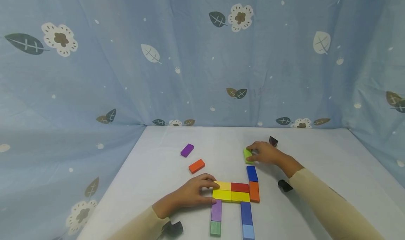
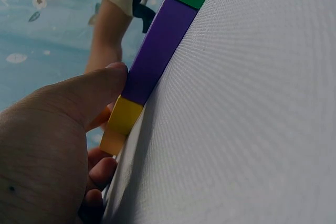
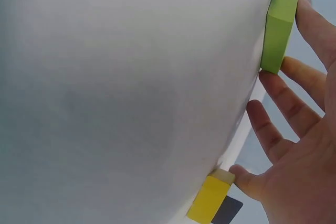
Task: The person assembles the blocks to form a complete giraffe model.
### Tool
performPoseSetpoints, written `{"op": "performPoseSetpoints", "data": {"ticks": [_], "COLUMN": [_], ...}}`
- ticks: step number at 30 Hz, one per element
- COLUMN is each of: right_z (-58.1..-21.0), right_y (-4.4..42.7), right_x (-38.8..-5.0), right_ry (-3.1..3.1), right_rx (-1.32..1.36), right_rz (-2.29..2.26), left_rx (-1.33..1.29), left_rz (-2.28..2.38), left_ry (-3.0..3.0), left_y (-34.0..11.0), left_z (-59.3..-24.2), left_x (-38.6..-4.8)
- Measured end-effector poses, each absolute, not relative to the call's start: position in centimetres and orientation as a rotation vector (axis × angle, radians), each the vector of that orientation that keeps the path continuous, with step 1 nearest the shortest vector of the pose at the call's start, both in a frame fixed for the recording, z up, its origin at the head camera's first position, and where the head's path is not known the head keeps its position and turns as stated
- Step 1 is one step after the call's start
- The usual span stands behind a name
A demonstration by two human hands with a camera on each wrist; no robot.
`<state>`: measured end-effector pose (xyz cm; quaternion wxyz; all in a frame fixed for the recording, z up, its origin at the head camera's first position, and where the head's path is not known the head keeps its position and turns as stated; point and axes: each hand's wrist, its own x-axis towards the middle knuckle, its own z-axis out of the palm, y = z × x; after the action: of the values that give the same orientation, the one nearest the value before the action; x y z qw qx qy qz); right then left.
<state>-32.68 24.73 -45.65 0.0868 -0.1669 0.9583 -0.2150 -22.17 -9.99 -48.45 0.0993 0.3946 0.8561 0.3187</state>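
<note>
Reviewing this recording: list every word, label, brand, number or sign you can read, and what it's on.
No text is readable.
Blue curtain: pale marks at the left wrist view's upper-left edge, possibly lettering, too blurred to read.
Right sleeve: a small dark mark, too small to make out.
Coloured blocks: no print visible.

Blue leaf-and-flower curtain behind and beside a white tabletop

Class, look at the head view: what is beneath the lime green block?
White tabletop shows around the lime green block, which the right hand partly covers. The block's underside is hidden, so what lies directly beneath cannot be seen.
</note>
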Motion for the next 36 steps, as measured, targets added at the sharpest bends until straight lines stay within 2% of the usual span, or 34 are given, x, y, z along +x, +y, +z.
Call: {"op": "performPoseSetpoints", "data": {"ticks": [15,36], "right_z": [-45.79,-45.75], "right_y": [24.92,25.11], "right_x": [-31.78,-31.58], "right_ry": [2.829,2.810], "right_rx": [-0.588,-0.550], "right_rz": [-0.673,-0.723], "left_rx": [1.151,1.179], "left_rz": [0.963,0.960], "left_ry": [2.519,2.527], "left_y": [-10.09,-10.04], "left_z": [-48.78,-48.66], "left_x": [-22.31,-22.38]}}
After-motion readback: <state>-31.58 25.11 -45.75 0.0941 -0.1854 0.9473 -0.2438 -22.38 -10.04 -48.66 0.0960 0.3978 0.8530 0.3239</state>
